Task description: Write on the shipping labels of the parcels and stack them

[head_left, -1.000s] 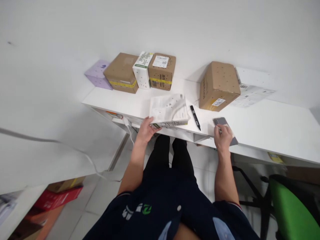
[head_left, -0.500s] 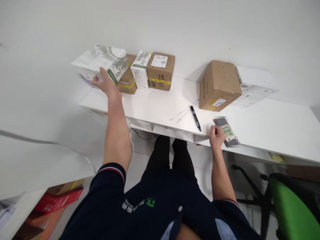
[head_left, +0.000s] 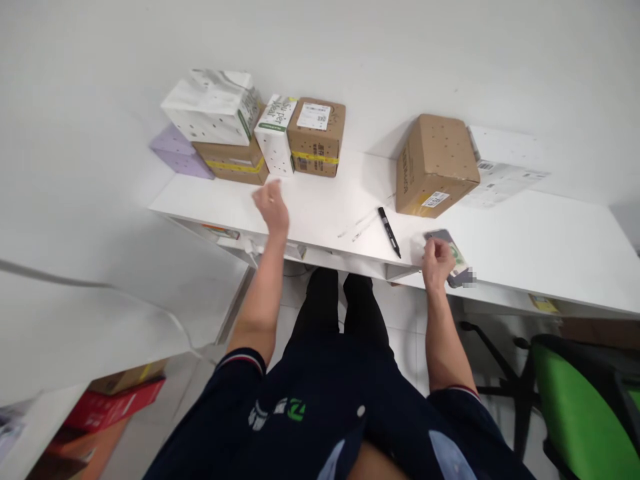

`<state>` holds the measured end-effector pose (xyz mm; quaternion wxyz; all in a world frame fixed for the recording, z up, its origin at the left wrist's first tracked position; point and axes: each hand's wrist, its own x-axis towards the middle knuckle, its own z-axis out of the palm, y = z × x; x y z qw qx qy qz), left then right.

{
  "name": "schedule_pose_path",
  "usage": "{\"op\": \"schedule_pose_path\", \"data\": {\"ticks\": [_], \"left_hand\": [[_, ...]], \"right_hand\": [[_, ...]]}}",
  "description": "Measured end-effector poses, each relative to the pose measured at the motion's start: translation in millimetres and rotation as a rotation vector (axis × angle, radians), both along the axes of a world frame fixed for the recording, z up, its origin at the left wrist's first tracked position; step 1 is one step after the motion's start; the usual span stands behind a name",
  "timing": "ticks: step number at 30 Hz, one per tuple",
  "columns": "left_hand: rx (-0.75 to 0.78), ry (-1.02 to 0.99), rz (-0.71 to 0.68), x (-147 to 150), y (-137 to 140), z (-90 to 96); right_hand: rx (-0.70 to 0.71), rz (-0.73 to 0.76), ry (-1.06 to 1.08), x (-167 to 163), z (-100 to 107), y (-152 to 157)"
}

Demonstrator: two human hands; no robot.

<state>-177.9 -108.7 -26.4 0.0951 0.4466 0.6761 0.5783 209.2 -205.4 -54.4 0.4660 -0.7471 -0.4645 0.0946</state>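
My left hand [head_left: 273,205] is over the front left of the white shelf desk [head_left: 320,207]. Its fingers are curled in, slightly blurred, and nothing shows in them. Behind it a white carton with green print [head_left: 210,107] rests on a brown box with yellow tape [head_left: 235,162]. Near the front edge, my right hand [head_left: 437,263] has thumb and fingertips pinched together; anything between them is too small to make out. It partly covers a grey phone [head_left: 441,235] with a banknote at its back. Left of that hand lies a black marker [head_left: 389,231].
A purple box [head_left: 183,152], a narrow white carton [head_left: 275,147] and a taped brown box [head_left: 316,140] stand along the wall. Farther right are a larger brown box [head_left: 440,160] and a white box [head_left: 505,160]. A green chair [head_left: 575,400] is at lower right.
My left hand has let go of the white carton, now lying on the brown box, and has moved right and toward me. My right hand stays by the phone.
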Motion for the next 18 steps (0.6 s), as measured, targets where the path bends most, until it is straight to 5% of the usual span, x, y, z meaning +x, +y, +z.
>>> {"op": "schedule_pose_path", "data": {"ticks": [4,8,13,18], "left_hand": [[-0.021,0.051,-0.311,84,-63,-36.5],[-0.149,0.225,-0.401,117,-84,-52.6],[-0.189,0.397,-0.402,117,-83,-59.0],[-0.17,0.486,-0.386,116,-83,-62.7]], "right_hand": [[0.173,-0.027,-0.18,5,39,31],[0.145,-0.017,-0.351,7,68,77],[0.052,-0.041,-0.315,-10,55,124],[0.162,-0.083,-0.459,-16,44,142]]}}
